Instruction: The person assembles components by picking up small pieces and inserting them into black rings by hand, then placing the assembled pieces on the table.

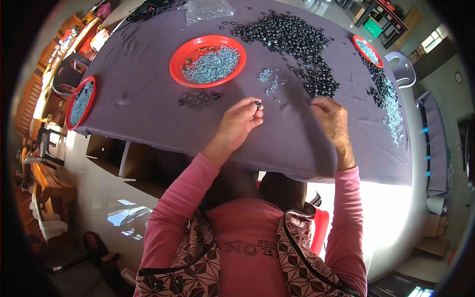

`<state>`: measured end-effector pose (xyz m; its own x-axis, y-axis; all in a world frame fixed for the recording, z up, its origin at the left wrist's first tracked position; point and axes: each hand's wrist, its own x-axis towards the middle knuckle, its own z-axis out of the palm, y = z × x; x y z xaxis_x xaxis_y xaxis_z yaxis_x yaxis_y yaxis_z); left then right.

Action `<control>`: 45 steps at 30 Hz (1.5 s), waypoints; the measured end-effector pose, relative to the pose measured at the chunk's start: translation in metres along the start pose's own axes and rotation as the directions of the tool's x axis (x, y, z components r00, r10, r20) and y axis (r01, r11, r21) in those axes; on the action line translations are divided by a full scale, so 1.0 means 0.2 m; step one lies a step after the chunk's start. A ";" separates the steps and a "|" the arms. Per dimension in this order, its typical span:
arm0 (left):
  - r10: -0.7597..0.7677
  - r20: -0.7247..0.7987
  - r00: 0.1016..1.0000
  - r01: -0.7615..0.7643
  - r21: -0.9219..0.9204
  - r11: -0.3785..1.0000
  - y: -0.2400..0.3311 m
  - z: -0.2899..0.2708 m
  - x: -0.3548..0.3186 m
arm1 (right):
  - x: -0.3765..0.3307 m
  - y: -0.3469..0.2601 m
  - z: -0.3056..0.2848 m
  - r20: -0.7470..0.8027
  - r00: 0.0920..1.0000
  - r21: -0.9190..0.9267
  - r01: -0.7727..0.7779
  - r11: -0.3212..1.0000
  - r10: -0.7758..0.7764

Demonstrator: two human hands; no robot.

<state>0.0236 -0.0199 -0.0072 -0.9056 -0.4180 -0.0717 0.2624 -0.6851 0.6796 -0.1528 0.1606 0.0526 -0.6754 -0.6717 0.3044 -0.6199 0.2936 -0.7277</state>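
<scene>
My left hand (237, 123) pinches a small round black piece (257, 104) between thumb and fingertips, over the near part of the table. My right hand (330, 120) is raised to the right, its fingers curled together; whatever they hold, if anything, is hidden. Just beyond it lies the near end of a large heap of small round black pieces (292, 37). Some small silvery-blue metal pieces (266, 75) are scattered between the hands and the heap. A red plate (175, 73) holding many more of these sits ahead of my left hand. Nearer, a loose cluster of dark assembled-looking pieces (199, 98) lies on the cloth.
A dark purple cloth covers the table (138, 106). Another red plate (92, 103) stands at its left edge, and a third red plate (378, 60) at the far right. Black and silvery pieces (392, 109) spread along the right side. A clear plastic bag (210, 10) lies at the far edge.
</scene>
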 end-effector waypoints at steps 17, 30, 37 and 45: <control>0.001 0.079 0.997 0.004 -0.059 0.998 -0.02 0.00 0.03 | 0.07 -0.30 0.37 0.208 0.938 0.306 0.208 0.929 -0.279; 0.001 0.090 0.996 0.001 -0.032 0.999 -0.02 -0.02 0.00 | 0.07 -0.35 0.35 0.223 0.919 0.228 0.276 0.934 -0.326; 0.033 0.084 0.996 -0.030 -0.033 0.999 -0.02 -0.02 0.01 | 0.07 -0.36 0.35 0.215 0.936 0.164 0.246 0.955 -0.278; -0.015 0.089 0.996 0.016 -0.011 1.000 0.00 0.00 0.00 | 0.06 -0.35 0.36 0.225 0.946 0.206 0.186 0.961 -0.231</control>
<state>0.0238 -0.0191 -0.0074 -0.9354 -0.3531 -0.0170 0.2514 -0.6983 0.6701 -0.0887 0.0834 0.0625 -0.4060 -0.8568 0.3179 -0.6384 0.0171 -0.7695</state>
